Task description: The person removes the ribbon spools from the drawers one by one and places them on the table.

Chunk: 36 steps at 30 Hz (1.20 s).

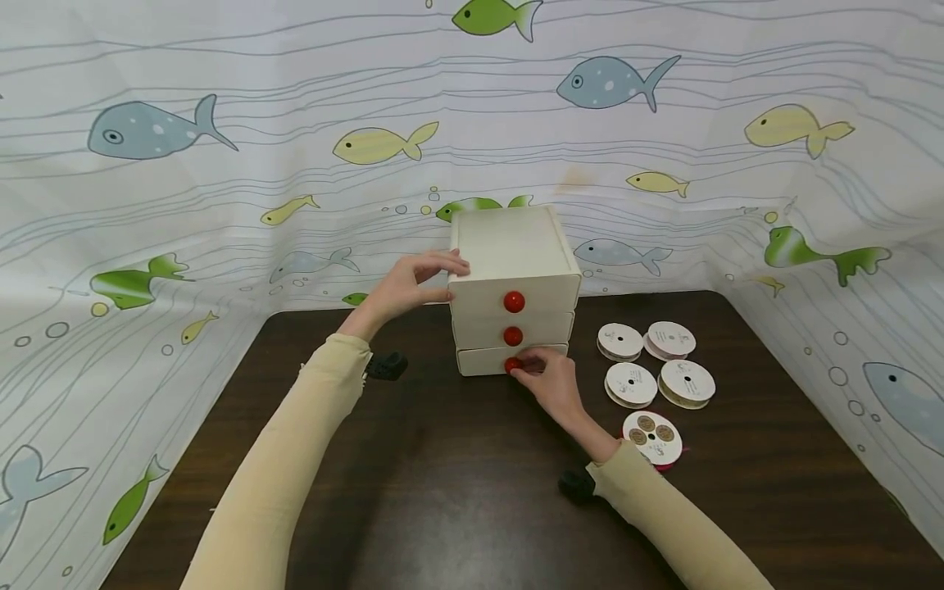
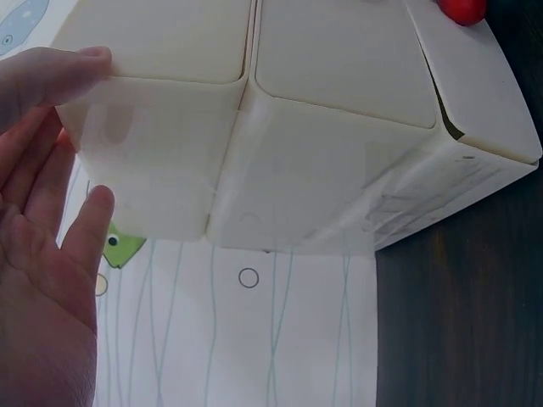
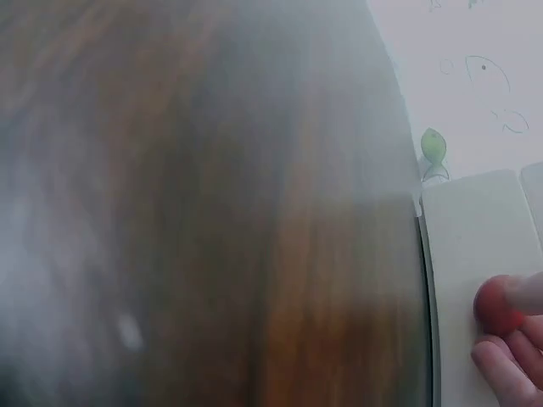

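Observation:
A cream cabinet (image 1: pixel 516 246) with three stacked drawers and red round knobs stands at the back of the dark table. Its bottom drawer (image 1: pixel 483 360) sits slightly forward of the two above, with a narrow gap along its upper edge in the left wrist view. My right hand (image 1: pixel 549 381) pinches the bottom drawer's red knob (image 3: pixel 496 307) between thumb and fingers. My left hand (image 1: pixel 409 287) rests on the cabinet's upper left corner, fingers extended over the top edge and thumb (image 2: pixel 81 68) at the front corner.
Several white ribbon spools (image 1: pixel 630 385) lie to the right of the cabinet, the nearest one (image 1: pixel 652 438) with red ribbon beside my right forearm. A fish-patterned sheet (image 1: pixel 354 90) hangs behind and around the wooden table (image 1: pixel 428 492).

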Motion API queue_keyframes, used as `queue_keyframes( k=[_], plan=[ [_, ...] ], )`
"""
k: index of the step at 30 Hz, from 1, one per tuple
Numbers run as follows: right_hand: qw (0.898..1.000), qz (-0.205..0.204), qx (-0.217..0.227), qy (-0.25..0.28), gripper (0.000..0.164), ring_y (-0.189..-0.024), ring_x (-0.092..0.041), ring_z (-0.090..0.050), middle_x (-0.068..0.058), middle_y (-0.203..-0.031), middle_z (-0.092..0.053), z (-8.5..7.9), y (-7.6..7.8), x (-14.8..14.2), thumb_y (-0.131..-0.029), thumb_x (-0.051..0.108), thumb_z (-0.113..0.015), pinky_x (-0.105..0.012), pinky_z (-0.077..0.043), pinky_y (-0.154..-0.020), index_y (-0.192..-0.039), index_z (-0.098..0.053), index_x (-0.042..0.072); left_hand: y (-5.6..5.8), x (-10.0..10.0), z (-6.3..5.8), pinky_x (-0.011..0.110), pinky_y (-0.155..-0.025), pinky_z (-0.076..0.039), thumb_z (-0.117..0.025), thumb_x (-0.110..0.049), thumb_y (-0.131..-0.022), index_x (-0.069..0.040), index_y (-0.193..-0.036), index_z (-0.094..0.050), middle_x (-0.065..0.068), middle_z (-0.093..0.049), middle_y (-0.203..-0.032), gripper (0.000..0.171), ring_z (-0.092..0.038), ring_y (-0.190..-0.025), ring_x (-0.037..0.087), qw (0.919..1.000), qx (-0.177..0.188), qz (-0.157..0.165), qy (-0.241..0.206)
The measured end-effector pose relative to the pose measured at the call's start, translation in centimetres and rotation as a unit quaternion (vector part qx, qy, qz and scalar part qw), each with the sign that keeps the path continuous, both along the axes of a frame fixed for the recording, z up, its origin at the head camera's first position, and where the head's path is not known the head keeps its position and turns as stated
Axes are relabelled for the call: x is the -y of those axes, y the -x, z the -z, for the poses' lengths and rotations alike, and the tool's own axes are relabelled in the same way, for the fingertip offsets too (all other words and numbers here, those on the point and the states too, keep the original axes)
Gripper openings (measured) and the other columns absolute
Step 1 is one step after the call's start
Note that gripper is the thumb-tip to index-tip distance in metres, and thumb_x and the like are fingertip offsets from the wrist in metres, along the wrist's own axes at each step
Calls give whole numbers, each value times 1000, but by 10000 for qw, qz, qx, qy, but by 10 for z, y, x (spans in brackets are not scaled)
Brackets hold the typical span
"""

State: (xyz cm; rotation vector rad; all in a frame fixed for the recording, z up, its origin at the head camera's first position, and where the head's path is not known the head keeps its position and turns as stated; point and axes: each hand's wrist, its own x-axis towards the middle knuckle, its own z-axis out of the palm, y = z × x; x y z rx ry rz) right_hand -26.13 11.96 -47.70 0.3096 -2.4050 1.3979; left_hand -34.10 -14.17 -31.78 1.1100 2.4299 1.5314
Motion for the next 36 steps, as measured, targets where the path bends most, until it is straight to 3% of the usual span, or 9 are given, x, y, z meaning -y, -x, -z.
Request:
queue_keyframes(
  k=[11, 36],
  plan=[
    [9996, 244, -107, -90, 19, -82, -23, -73, -11, -96, -73, 2, 2, 4, -79, 12, -83, -37, -62, -73, -96, -77, 6, 0, -1, -2, 40, -125, -28, -72, -3, -87, -4, -122, -69, 12, -58, -141, 35, -35, -149, 17, 9998, -105, 50, 150],
    [9980, 340, -56, -537, 17, -77, -21, -71, -9, -91, -75, -8, 1, 6, -78, 14, -83, -33, -59, -68, -93, -78, 6, -2, 0, -4, 43, -125, -26, -72, -2, -87, -3, -121, -69, 14, -58, -141, 34, -34, -150, 19, 9997, -113, 47, 196]
  ],
)
